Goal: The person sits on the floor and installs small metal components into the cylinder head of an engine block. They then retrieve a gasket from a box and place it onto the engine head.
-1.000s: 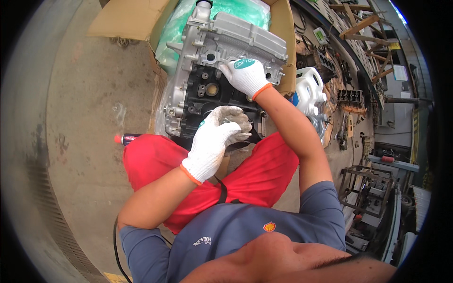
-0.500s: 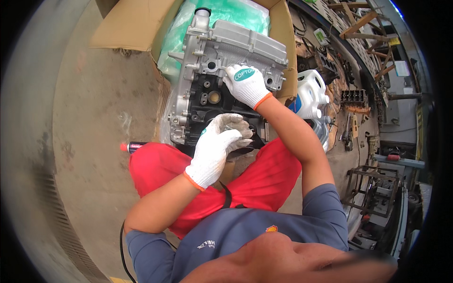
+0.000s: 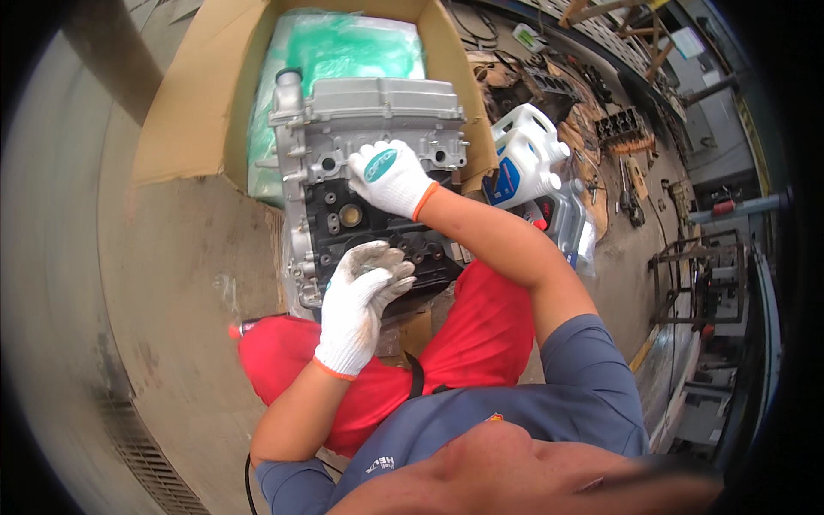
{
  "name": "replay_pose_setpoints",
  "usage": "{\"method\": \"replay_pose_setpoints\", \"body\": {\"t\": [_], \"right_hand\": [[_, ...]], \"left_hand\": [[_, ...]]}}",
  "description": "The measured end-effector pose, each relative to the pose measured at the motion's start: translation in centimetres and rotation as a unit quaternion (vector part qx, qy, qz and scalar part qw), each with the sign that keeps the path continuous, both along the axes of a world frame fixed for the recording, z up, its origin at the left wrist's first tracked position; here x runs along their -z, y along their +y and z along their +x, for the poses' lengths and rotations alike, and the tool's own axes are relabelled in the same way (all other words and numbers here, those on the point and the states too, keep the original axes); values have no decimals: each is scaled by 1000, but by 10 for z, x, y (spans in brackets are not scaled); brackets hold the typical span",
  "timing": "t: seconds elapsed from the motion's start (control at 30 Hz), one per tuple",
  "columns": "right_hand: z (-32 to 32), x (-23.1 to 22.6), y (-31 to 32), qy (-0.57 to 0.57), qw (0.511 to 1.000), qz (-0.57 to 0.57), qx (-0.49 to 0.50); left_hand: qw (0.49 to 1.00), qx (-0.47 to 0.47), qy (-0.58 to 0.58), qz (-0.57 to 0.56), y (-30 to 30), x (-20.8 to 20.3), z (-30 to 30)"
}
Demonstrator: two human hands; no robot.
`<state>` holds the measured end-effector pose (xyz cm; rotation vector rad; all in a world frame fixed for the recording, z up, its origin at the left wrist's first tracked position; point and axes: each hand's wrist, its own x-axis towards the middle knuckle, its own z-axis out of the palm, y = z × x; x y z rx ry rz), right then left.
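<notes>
An engine (image 3: 296, 206), with a silver-grey head and cover above a black block, sits in front of me between my knees and the open cardboard box. My right hand (image 3: 390, 178), in a white knitted glove with an orange cuff, is at the seam between the silver head and the black block. Its fingers are bent and pressed together; anything in them is hidden. Nearer to me, my left hand (image 3: 362, 287), gloved alike, is held cupped over the black block, thumb toward curled fingers. What lies in its palm is too small to make out.
Behind the engine, the cardboard box (image 3: 193, 94) holds green-tinted plastic wrapping (image 3: 343, 47). White jugs (image 3: 524, 159) and a grey bottle (image 3: 566, 219) stand to the right. Farther right lie engine parts (image 3: 625, 129) and tools (image 3: 631, 193). A red-capped tube (image 3: 245, 327) is by my left knee.
My view has shifted, so the engine and box appear farther left and lower. The right hand stays by the head's lower edge, and the left hand stays cupped over the block.
</notes>
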<state>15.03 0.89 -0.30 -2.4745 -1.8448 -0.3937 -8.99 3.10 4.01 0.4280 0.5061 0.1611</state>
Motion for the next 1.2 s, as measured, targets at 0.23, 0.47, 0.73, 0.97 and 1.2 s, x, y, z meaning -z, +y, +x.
{"method": "replay_pose_setpoints", "body": {"t": [0.23, 0.47, 0.73, 0.97, 1.2], "right_hand": [[4, -17, 6, 92, 989, -110, 49], [14, 18, 3, 56, 995, -70, 35], [15, 30, 3, 32, 997, -63, 27], [14, 30, 5, 16, 998, -64, 10], [12, 29, 5, 16, 997, -69, 1]], "left_hand": [[999, 6, 3, 33, -3, -2, 2], [999, -11, 22, 39, -8, -10, 5], [999, 2, 17, 29, -4, -3, 4], [999, 1, 26, 42, -5, -3, 6], [999, 1, 22, 48, -4, 0, 9]]}}
